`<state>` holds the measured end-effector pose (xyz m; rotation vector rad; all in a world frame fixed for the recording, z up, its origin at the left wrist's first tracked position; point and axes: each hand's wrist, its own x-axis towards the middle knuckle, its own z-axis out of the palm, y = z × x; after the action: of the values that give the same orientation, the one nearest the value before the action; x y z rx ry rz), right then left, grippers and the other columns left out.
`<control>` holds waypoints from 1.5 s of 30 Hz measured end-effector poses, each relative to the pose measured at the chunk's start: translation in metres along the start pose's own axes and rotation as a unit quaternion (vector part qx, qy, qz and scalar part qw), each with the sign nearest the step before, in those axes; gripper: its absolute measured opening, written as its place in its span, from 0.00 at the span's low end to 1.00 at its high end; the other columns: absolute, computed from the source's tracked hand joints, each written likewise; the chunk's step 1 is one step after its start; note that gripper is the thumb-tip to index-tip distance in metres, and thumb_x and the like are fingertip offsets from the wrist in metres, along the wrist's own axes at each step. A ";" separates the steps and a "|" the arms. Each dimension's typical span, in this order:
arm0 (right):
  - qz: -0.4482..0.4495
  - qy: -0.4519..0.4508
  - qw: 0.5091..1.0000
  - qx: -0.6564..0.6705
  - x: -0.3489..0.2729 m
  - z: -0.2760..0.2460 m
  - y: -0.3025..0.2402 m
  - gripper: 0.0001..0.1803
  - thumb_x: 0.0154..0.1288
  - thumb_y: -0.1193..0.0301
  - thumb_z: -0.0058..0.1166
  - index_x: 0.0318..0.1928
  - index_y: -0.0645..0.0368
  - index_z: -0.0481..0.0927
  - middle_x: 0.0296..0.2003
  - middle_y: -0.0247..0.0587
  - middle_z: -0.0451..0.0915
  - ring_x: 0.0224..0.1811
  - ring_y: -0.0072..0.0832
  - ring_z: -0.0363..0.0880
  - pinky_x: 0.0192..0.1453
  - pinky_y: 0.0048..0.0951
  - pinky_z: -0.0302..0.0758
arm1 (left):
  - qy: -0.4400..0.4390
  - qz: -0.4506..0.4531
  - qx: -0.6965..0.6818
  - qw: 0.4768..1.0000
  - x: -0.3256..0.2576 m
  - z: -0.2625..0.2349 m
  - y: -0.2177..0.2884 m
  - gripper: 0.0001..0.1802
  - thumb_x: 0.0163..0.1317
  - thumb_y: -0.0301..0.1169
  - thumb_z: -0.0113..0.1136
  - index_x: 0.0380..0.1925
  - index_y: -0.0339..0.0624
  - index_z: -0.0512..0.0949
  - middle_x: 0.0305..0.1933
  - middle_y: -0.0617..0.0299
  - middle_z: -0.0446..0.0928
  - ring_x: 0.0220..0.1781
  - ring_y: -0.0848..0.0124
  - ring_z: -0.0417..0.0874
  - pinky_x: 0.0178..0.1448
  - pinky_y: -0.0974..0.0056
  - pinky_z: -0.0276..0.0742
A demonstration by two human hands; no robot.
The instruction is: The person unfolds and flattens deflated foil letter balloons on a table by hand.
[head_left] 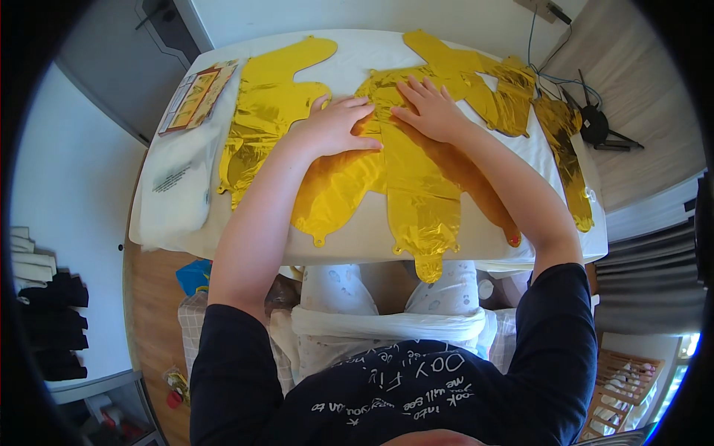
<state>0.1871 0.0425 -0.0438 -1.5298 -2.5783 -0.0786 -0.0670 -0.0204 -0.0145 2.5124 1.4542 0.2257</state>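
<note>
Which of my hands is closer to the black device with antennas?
Your right hand. It rests on the gold foil, left of the black device, with more foil between them; your left hand is also on the foil, farther left.

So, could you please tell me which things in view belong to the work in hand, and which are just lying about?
Work in hand:
gold foil under the left hand and right hand
probably the other gold foil pieces

Apparently lying about:
patterned flat item
whitish plastic bag
black device with antennas
</note>
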 end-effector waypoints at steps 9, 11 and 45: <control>-0.004 0.004 1.000 0.016 -0.002 0.003 0.010 0.43 0.76 0.36 0.38 0.80 0.49 0.59 0.80 0.50 0.55 0.83 0.52 0.49 0.83 0.60 0.47 | -0.004 -0.017 0.017 1.000 0.009 0.005 0.011 0.51 0.60 0.64 0.65 0.76 0.47 0.66 0.82 0.57 0.61 0.83 0.63 0.59 0.85 0.45 0.38; -0.004 -0.005 1.000 0.016 0.001 0.002 0.011 0.43 0.76 0.36 0.37 0.80 0.49 0.59 0.80 0.50 0.55 0.83 0.52 0.49 0.83 0.60 0.47 | -0.006 -0.017 0.014 1.000 0.012 0.005 0.011 0.52 0.59 0.66 0.65 0.76 0.46 0.67 0.82 0.57 0.61 0.84 0.62 0.58 0.85 0.43 0.39; 0.012 -0.001 1.000 0.010 -0.004 -0.017 0.010 0.43 0.76 0.35 0.38 0.80 0.48 0.59 0.81 0.48 0.55 0.83 0.50 0.51 0.84 0.57 0.49 | -0.022 0.007 0.025 0.999 0.018 0.009 0.032 0.60 0.62 0.75 0.51 0.81 0.41 0.53 0.86 0.50 0.49 0.88 0.56 0.45 0.87 0.44 0.37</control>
<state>0.1991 0.0414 -0.0275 -1.5557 -2.5534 -0.0477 -0.0294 -0.0210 -0.0139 2.5512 1.4419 0.1377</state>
